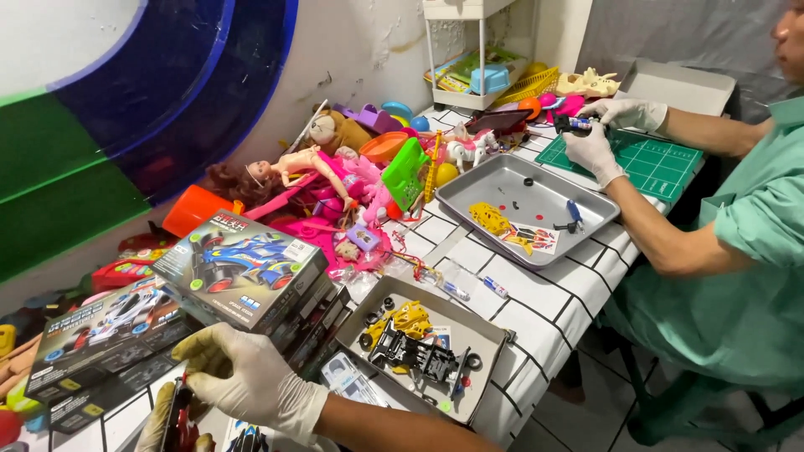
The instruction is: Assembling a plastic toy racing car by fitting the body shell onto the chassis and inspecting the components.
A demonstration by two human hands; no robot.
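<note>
Fingers (213, 350) touching car-kit box (243, 268) — left hand (172, 418) below.

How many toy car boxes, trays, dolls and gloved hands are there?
Toy car boxes: 2
Trays, the metal tray and the cardboard tray: 2
Dolls: 1
Gloved hands: 4
Total: 9

Dark toy-car boxes (239, 269) stacked left beside open grey box (490, 335)
</note>
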